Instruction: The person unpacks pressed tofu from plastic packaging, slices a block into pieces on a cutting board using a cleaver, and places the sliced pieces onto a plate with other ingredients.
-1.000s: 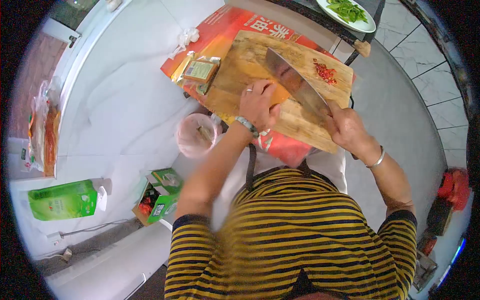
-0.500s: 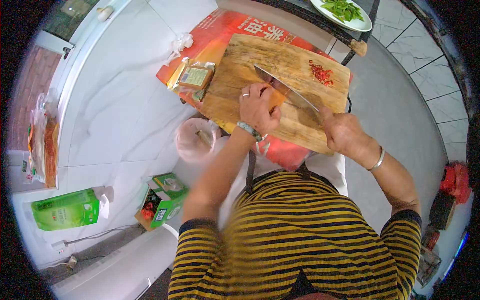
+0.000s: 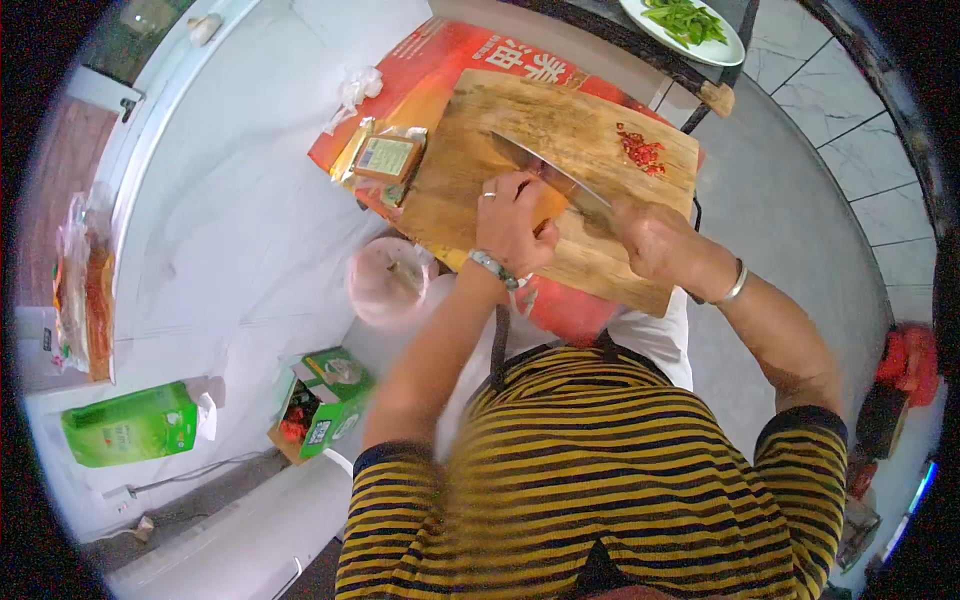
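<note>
A wooden cutting board (image 3: 590,110) lies in front of me. My left hand (image 3: 515,228) is closed over a flat orange-brown piece of food (image 3: 549,204), pressing it to the board; its exact kind is unclear and partly hidden by my fingers. My right hand (image 3: 662,245) grips a kitchen knife (image 3: 568,184), whose blade runs along the far side of that piece, close to my left fingertips. Chopped red chilli (image 3: 641,151) sits at the board's right. By the left edge is a packaged brown block (image 3: 387,157) with a pale label.
Under the board is a red printed box (image 3: 430,65). A pink bin (image 3: 385,285) stands below left, near an open green box (image 3: 335,390). A white plate (image 3: 728,50) of cut green vegetables rests on the dark table at the top right. A crumpled plastic bag (image 3: 358,88) lies upper left.
My right hand and the knife have shifted left and slightly toward the upper left along the piece. My left hand stays on the piece, almost unmoved.
</note>
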